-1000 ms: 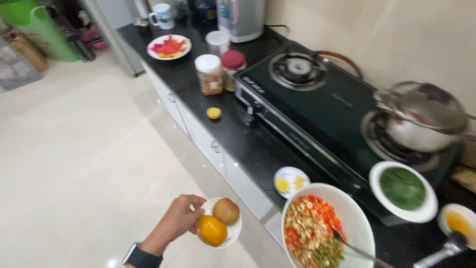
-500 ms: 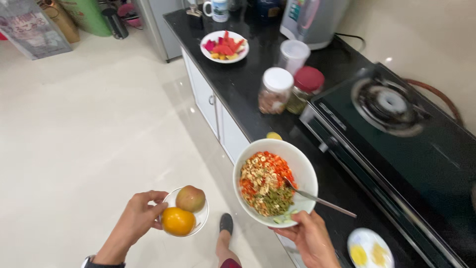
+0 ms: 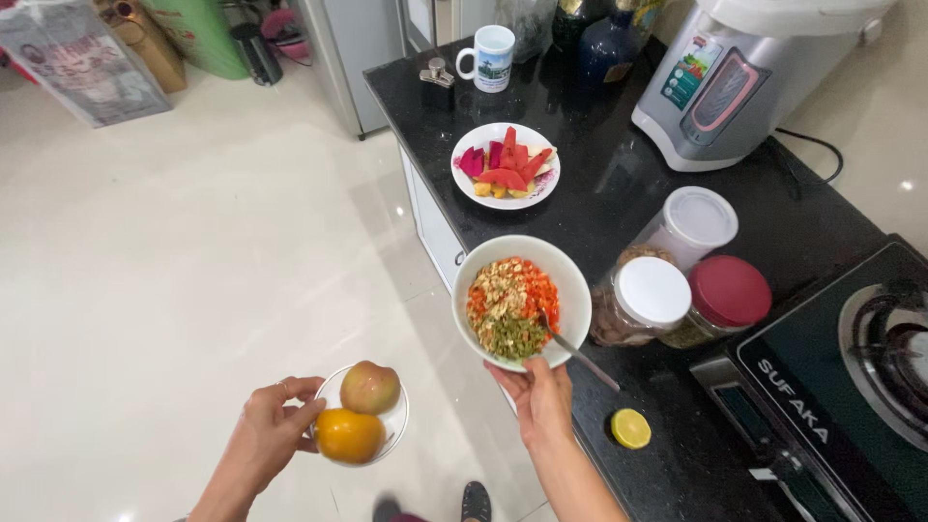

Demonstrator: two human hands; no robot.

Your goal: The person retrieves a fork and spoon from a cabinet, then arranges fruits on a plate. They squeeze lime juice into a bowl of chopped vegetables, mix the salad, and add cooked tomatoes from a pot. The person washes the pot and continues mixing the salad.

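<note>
1. The right hand (image 3: 543,404) now carries the white bowl of chopped vegetables (image 3: 522,302) clear of the bench (image 3: 580,208). A second ago that bowl stood on the bench beside the stove, and half a second ago it was already lifted. The grip is pressed on the near rim, thumb on top and fingers beneath, with a metal spoon (image 3: 578,354) resting inside the bowl, its handle sticking out to the right of the grip.

2. The left hand (image 3: 274,435) holds a small white dish (image 3: 393,422), as it has throughout. Its grip pinches the dish's left edge. An orange fruit (image 3: 349,435) lies right against the grip, and a reddish-green fruit (image 3: 369,387) sits just beyond it.

3. The view has swung along the bench: the stove (image 3: 841,387) has slid off to the far right of the right grip, and the plate of cut fruit (image 3: 506,165), earlier distant, now lies straight ahead of the bowl.

4. Just right of the right grip stand three jars, two with white lids (image 3: 653,290) and one with a red lid (image 3: 730,290). A lemon half (image 3: 630,428) lies on the bench close beside the wrist.

5. As I judge it, both hands are loaded and both dishes are in transit over the pale floor (image 3: 174,290), moving away from the cooking end.
</note>
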